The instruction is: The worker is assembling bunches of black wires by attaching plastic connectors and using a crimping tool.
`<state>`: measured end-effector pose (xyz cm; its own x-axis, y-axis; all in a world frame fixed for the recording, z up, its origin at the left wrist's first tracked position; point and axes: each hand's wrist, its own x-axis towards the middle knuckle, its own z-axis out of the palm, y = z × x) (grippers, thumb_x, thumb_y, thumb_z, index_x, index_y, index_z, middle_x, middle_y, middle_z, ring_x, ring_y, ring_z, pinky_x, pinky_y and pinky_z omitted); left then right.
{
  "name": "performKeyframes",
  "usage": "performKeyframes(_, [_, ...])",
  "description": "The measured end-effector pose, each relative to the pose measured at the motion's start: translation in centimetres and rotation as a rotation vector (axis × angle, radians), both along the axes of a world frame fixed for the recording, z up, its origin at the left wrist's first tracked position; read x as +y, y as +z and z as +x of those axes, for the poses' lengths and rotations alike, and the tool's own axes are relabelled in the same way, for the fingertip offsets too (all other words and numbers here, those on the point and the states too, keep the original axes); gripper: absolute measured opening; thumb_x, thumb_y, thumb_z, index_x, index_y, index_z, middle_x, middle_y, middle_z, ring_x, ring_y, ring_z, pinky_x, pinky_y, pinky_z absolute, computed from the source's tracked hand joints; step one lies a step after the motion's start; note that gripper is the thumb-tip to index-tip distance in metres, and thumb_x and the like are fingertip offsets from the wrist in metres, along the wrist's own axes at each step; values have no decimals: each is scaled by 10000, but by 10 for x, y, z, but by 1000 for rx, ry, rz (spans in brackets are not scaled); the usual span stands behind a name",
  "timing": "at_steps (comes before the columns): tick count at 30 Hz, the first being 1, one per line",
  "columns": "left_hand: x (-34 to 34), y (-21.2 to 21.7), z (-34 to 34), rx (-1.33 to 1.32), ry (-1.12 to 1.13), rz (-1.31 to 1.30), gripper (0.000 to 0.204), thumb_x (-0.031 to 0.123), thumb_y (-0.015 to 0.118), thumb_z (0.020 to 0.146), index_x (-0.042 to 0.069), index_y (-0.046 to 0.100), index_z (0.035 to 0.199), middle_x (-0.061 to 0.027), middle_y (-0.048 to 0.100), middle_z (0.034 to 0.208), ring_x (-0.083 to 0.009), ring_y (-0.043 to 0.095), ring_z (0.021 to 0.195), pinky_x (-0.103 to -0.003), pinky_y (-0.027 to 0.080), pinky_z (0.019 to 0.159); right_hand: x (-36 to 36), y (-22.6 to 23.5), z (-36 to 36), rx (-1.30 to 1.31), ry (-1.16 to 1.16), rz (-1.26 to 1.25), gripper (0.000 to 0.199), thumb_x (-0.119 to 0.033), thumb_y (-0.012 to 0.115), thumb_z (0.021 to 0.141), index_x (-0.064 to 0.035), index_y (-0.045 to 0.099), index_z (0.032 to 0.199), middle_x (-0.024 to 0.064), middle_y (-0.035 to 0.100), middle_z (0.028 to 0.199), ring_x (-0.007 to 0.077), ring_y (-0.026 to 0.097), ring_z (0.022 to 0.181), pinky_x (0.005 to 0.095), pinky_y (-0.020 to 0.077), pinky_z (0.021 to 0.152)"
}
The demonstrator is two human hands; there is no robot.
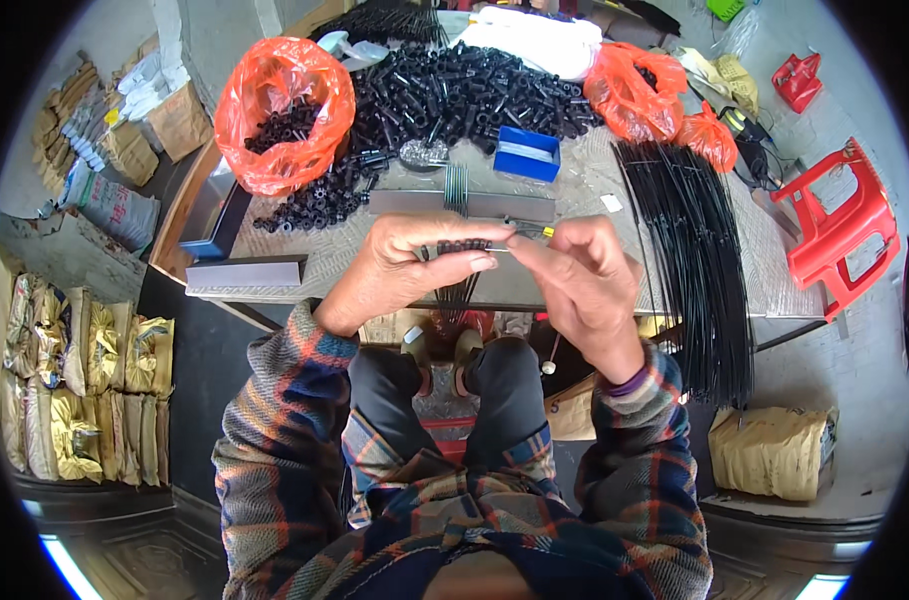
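My left hand [414,258] is closed, with a row of small dark cylindrical pieces [462,246] between its thumb and fingers. My right hand [589,275] meets it from the right, thumb and index finger pinched near a thin metallic piece [498,249]; what exactly the fingertips grip is hard to make out. A small yellow-tipped item [547,231] shows beside the right index finger. Behind the hands, a bundle of thin dark strands [456,185] crosses a grey metal bar [519,206] and hangs over the table's front edge.
A large heap of black tubular parts [454,90] covers the table's back, between an orange-red bag [236,150] and another [614,100]. A blue box [526,155] sits before it. Long black cables [689,260] overhang the right side, near a red stool [849,225].
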<state>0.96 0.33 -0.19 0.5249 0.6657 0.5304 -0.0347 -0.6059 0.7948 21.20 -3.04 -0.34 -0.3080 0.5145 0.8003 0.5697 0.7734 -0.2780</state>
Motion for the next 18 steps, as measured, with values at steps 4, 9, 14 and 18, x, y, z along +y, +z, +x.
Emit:
performKeyframes(4, [-1,0,-4,47,42,-49,277,-16,618,800,18,632,1074,-95,672,904,-132,636,844,-248,503,755,-4,-4,-10,221,94,-119,296,85,676,698,-62,683,955,19,503,762,116,494,641,219,394,540])
performKeyframes(9, [-2,0,-7,45,87,-64,271,-14,614,802,20,634,1070,-94,675,894,-124,630,822,-246,504,752,0,-4,-17,285,144,-183,288,85,670,705,-54,680,956,20,518,715,119,500,656,222,389,548])
performKeyframes(14, [0,3,-5,33,110,-40,257,-8,636,788,22,648,1043,-83,678,904,-111,629,826,-238,499,741,0,1,-15,154,29,-71,309,86,671,699,-70,674,966,32,507,725,115,511,605,226,404,497])
performKeyframes(18, [-2,4,-4,31,119,-31,253,3,666,767,27,660,1020,-78,682,901,-112,634,821,-237,498,735,-3,5,-8,-87,-53,94,390,92,674,668,-97,665,1009,38,469,733,128,512,555,236,403,455])
